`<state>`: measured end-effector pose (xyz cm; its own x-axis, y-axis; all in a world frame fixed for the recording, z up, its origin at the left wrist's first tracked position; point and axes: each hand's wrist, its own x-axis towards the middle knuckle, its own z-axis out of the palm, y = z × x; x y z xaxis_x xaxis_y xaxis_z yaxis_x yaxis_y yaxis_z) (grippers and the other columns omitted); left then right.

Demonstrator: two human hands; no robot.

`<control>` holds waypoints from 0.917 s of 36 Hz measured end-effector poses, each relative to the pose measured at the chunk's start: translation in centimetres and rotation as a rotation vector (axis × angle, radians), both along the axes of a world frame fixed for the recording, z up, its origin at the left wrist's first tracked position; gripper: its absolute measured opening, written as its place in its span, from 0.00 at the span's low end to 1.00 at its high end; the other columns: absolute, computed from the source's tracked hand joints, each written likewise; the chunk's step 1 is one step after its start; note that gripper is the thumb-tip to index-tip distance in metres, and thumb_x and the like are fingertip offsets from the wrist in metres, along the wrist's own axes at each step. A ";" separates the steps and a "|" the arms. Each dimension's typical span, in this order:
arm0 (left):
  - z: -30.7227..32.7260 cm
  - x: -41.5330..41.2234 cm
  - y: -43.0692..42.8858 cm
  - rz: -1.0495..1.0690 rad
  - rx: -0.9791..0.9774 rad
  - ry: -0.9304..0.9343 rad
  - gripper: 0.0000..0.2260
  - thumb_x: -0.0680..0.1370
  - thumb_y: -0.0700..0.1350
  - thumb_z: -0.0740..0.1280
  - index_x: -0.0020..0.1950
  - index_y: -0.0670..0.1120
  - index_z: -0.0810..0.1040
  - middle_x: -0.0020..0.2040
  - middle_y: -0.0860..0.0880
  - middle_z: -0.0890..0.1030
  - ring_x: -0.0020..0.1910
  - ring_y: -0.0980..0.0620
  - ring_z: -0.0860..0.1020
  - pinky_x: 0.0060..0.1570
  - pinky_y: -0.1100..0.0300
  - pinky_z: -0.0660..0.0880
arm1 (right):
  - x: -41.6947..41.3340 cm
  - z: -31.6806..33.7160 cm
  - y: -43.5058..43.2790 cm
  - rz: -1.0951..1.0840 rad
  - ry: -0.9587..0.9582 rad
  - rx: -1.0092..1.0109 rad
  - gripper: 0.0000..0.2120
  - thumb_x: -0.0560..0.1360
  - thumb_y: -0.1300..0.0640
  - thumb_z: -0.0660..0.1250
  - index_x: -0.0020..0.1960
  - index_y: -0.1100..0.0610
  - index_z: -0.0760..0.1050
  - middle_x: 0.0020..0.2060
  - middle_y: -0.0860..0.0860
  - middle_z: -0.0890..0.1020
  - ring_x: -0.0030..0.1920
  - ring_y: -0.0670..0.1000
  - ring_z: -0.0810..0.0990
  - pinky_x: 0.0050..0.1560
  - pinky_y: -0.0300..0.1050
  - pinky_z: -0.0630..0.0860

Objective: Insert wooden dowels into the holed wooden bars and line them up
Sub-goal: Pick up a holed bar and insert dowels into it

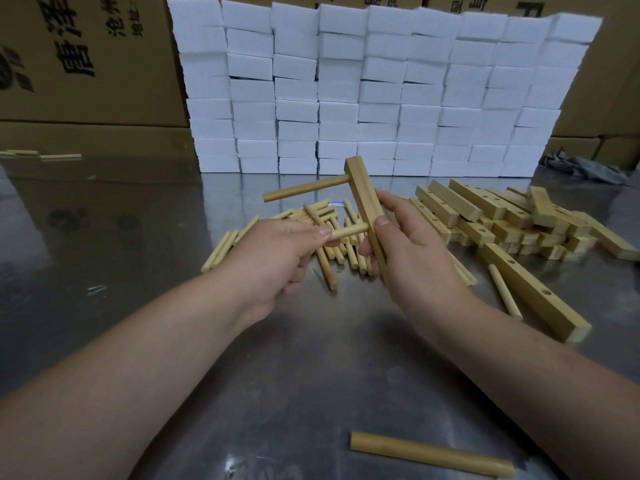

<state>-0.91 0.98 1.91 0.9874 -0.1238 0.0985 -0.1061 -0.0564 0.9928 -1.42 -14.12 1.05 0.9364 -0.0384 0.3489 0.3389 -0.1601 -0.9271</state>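
Observation:
My right hand (412, 251) grips a holed wooden bar (363, 195) held nearly upright above the table. One dowel (304, 189) sticks out to the left from the bar's upper hole. A second dowel (349, 232) enters the bar's lower part, and my left hand (277, 254) pinches its free end between thumb and fingers. A heap of loose dowels (332, 247) lies on the metal table behind my hands. A pile of holed bars (502, 216) lies to the right.
A single bar (540, 292) and a loose dowel (505, 292) lie at the right. A thick dowel (429, 453) lies near the front edge. Stacked white boxes (374, 91) and cardboard cartons (86, 64) stand behind. Grey cloth (581, 168) at far right.

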 end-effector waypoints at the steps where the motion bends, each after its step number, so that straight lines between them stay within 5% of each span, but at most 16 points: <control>1: 0.0 0.0 -0.1 0.008 0.000 0.000 0.09 0.77 0.44 0.64 0.41 0.44 0.82 0.22 0.55 0.60 0.22 0.56 0.57 0.23 0.64 0.55 | 0.1 0.0 0.1 0.000 0.004 0.005 0.14 0.80 0.55 0.55 0.57 0.36 0.69 0.27 0.42 0.77 0.27 0.42 0.71 0.27 0.37 0.68; 5: 0.0 -0.1 -0.4 0.152 0.169 -0.122 0.10 0.77 0.52 0.64 0.40 0.50 0.80 0.21 0.57 0.67 0.25 0.55 0.63 0.28 0.61 0.61 | 0.5 0.0 0.3 -0.031 0.019 0.030 0.14 0.80 0.56 0.55 0.60 0.40 0.70 0.27 0.42 0.77 0.26 0.42 0.71 0.26 0.35 0.68; 10: 0.5 0.5 0.0 0.309 0.012 -0.080 0.09 0.79 0.53 0.57 0.43 0.52 0.71 0.29 0.50 0.73 0.25 0.53 0.65 0.27 0.61 0.61 | 0.7 0.4 0.1 -0.147 0.078 0.117 0.16 0.81 0.54 0.53 0.67 0.48 0.67 0.32 0.45 0.78 0.24 0.40 0.70 0.24 0.33 0.69; 13: 0.0 0.8 0.4 0.402 0.258 -0.201 0.08 0.78 0.51 0.57 0.41 0.52 0.72 0.34 0.51 0.75 0.29 0.52 0.69 0.29 0.58 0.64 | 1.0 0.9 -0.8 -0.235 0.156 0.215 0.16 0.81 0.55 0.52 0.66 0.54 0.69 0.37 0.48 0.77 0.27 0.43 0.70 0.27 0.36 0.69; 17: -0.8 1.0 0.6 0.430 0.892 -0.294 0.05 0.75 0.51 0.61 0.42 0.55 0.75 0.36 0.57 0.73 0.37 0.55 0.72 0.32 0.62 0.64 | 1.6 1.3 -1.4 -0.313 0.244 0.342 0.14 0.80 0.57 0.52 0.44 0.56 0.74 0.36 0.50 0.78 0.28 0.46 0.70 0.31 0.42 0.69; 19: -0.9 1.0 0.6 0.406 1.072 -0.270 0.05 0.74 0.53 0.62 0.43 0.55 0.76 0.37 0.57 0.72 0.40 0.53 0.72 0.33 0.61 0.64 | 2.1 1.3 -1.4 -0.324 0.289 0.421 0.14 0.80 0.57 0.52 0.42 0.56 0.74 0.33 0.49 0.79 0.26 0.45 0.70 0.29 0.40 0.70; 23: -0.9 1.0 0.7 0.387 1.224 -0.243 0.07 0.73 0.55 0.65 0.43 0.53 0.76 0.40 0.55 0.74 0.43 0.51 0.72 0.38 0.60 0.67 | 2.8 1.0 -1.3 -0.323 0.374 0.494 0.16 0.80 0.53 0.53 0.53 0.60 0.76 0.24 0.46 0.78 0.22 0.44 0.70 0.28 0.40 0.70; 28: -0.7 1.1 0.7 0.402 1.370 -0.197 0.09 0.74 0.55 0.64 0.44 0.51 0.77 0.42 0.51 0.77 0.43 0.50 0.75 0.41 0.59 0.72 | 2.7 1.1 -1.3 -0.299 0.371 0.521 0.15 0.80 0.52 0.54 0.55 0.58 0.76 0.22 0.45 0.78 0.23 0.44 0.71 0.27 0.39 0.70; 33: -0.7 1.0 0.7 0.408 1.423 -0.172 0.10 0.75 0.55 0.63 0.43 0.51 0.78 0.40 0.52 0.76 0.39 0.51 0.75 0.35 0.60 0.68 | 2.2 1.1 -1.3 -0.282 0.353 0.515 0.15 0.79 0.53 0.55 0.39 0.56 0.74 0.26 0.48 0.79 0.26 0.46 0.71 0.32 0.42 0.70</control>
